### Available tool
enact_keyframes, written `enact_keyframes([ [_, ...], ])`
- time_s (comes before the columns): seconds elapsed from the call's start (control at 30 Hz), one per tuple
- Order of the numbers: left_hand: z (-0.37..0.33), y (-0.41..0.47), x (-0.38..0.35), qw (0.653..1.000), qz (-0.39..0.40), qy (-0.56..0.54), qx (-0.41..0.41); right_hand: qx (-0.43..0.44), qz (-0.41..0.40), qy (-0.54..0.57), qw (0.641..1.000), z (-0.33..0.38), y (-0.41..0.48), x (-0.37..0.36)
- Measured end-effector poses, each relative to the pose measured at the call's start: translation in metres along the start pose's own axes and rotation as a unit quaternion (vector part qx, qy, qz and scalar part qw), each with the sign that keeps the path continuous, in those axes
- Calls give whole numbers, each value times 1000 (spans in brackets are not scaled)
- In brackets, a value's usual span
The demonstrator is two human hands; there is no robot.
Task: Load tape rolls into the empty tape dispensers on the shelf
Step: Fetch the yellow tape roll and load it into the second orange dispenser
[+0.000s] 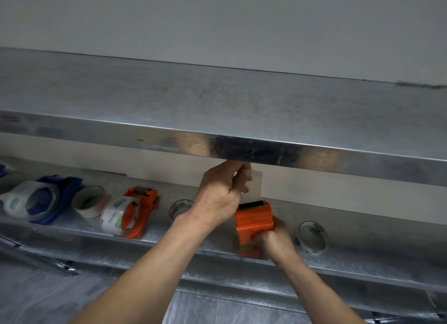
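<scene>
1. While I watch from the head view, the right hand (274, 236) is wrapped shut around the lower body of an orange plastic tape dispenser (254, 221), just right of the frame's centre. The dispenser hangs over the front part of the lower steel shelf (362, 258).
2. The left hand (219, 195) sits directly above and to the left of that dispenser. Its fingertips are pressed together on a clear strip of tape (254, 186) drawn up from the dispenser's dark serrated blade (254, 204).
3. The relation that matters, as I judge it, is this. The strip runs nearly straight up the frame from the blade toward the underside of the upper steel shelf (242, 149). The left hand is at its free end and the right hand steadies the base. Any tearing or seating pull would have to go along that vertical line.
4. Whether a roll is already seated inside this dispenser I cannot tell, since the right hand hides it.
5. Toward the left of the frame a second orange dispenser (142, 203) carries a clear roll (118, 217). Further left a blue dispenser (55, 198) carries another. Loose clear rolls lie at centre (180, 209) and at right (313, 238).
</scene>
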State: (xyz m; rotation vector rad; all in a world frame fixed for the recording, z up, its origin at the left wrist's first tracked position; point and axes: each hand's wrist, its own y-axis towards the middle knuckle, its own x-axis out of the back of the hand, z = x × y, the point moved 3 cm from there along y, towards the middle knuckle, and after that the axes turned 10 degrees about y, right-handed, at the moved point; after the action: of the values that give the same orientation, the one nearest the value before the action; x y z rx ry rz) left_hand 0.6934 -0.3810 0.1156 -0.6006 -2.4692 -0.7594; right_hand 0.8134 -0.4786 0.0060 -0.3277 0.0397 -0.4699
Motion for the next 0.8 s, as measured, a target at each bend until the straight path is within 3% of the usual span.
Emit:
enact_keyframes([
  [0.2, 1, -2, 4, 1000, -7, 2, -9, 5, 15, 35, 999, 8, -8, -2],
  [0.5, -4, -8, 3, 995, -16, 76, -57, -43, -36, -25, 998, -2, 4, -1],
  [0.8, -13, -27, -14, 981, -15, 139, -136, -82, -70, 57, 993, 13, 4, 0],
])
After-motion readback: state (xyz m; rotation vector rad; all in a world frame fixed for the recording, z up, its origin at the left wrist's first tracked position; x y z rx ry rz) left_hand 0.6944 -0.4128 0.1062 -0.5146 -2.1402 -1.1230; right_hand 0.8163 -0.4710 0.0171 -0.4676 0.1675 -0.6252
